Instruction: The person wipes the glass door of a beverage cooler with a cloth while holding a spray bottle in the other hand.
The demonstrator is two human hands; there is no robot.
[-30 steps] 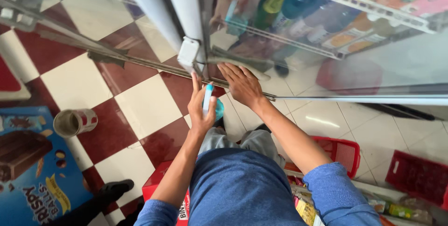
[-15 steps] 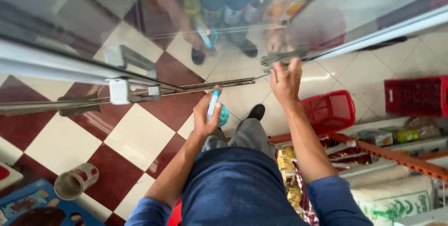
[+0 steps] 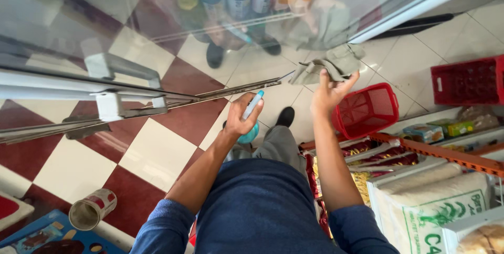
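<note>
While the left hand [image 3: 242,119] wraps its fingers tight around a blue spray bottle [image 3: 251,115] near the glass door [image 3: 173,28], the right hand [image 3: 329,92] presses a grey cloth [image 3: 328,64] on that door. A red basket [image 3: 366,110] sits on the floor below the cloth.

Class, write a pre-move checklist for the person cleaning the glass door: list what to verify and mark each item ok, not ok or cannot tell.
1. Left hand grips the spray bottle: ok.
2. Right hand holds the cloth: ok.
3. Cloth against the glass door: ok.
4. Nozzle aimed at the glass: cannot tell.
5. Floor by the shoe free of the red basket: ok, basket stands to the side.
6. Liquid left in the bottle: cannot tell.
</note>
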